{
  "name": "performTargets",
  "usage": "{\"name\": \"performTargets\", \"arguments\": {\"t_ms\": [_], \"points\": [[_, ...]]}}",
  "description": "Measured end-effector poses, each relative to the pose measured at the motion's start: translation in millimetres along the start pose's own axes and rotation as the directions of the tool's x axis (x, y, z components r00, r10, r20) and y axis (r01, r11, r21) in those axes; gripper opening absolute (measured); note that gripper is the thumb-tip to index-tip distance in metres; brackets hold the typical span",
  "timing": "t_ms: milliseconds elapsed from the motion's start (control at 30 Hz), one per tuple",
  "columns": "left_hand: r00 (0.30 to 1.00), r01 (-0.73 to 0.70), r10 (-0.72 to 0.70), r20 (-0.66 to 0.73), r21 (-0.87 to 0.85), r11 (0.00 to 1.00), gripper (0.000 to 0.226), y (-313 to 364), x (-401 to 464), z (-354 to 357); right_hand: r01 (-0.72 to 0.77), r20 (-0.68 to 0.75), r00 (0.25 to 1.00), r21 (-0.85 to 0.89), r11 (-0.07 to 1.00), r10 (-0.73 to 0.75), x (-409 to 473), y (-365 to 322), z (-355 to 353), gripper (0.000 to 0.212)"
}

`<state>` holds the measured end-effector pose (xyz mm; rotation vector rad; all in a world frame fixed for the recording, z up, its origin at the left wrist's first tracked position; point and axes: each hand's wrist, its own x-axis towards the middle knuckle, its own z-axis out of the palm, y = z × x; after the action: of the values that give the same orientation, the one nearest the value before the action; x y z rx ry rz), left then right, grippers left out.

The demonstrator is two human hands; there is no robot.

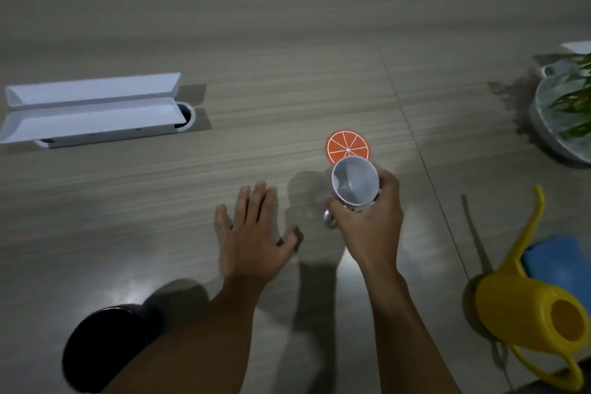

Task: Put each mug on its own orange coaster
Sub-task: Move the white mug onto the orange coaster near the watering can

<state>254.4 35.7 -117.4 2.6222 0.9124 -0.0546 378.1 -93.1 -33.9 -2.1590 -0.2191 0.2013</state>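
Note:
An orange coaster [345, 144] with a white citrus-slice pattern lies flat on the wooden table [256, 41], right of centre. Just in front of it my right hand [371, 227] holds a white mug [355, 181] above the table, tilted so its empty inside faces me, its handle pointing down and left. The mug's rim overlaps the coaster's near edge in the picture. My left hand [252, 233] hovers flat with fingers spread, left of the mug, holding nothing. A black mug [102, 345] stands at the lower left, partly hidden by my left forearm.
A white open cable box [92, 109] is set into the table at the left. A potted plant in a white bowl [563, 112] stands at the right edge. A yellow watering can [524, 301] and a blue object [559, 259] sit at the lower right.

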Motion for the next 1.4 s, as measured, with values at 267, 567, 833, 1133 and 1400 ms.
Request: {"name": "performTargets", "arguments": {"t_ms": [267, 567, 833, 1133, 1400], "points": [[1.000, 0.015, -0.015, -0.009, -0.011, 1.000, 0.081, -0.6, -2.0, -0.2, -0.012, -0.029, 1.000, 0.026, 1.000, 0.013, 56.3, -9.8, 0.9, 0.072], [1.000, 0.008, -0.007, 0.005, -0.030, 1.000, 0.080, -1.3, -0.9, -1.5, 0.000, -0.005, 1.000, 0.027, 1.000, 0.000, 96.3, -1.3, -2.9, 0.071], [1.000, 0.019, -0.019, -0.004, -0.035, 0.999, 0.080, 0.2, -0.5, -1.5, 0.014, 0.071, 0.997, 0.072, 0.997, -0.019, 103.8, -0.5, 1.9, 0.073], [1.000, 0.018, -0.018, 0.011, -0.038, 0.999, 0.080, 0.2, 0.1, -2.1, 0.012, -0.098, 0.995, 0.188, 0.982, 0.007, 89.4, 7.4, 31.3, 0.078], [1.000, 0.016, -0.015, 0.019, -0.034, 0.999, 0.080, -0.8, 0.7, -0.6, -0.002, -0.125, 0.992, 0.137, 0.991, 0.019, 94.4, 13.5, 32.1, 0.076]]}}
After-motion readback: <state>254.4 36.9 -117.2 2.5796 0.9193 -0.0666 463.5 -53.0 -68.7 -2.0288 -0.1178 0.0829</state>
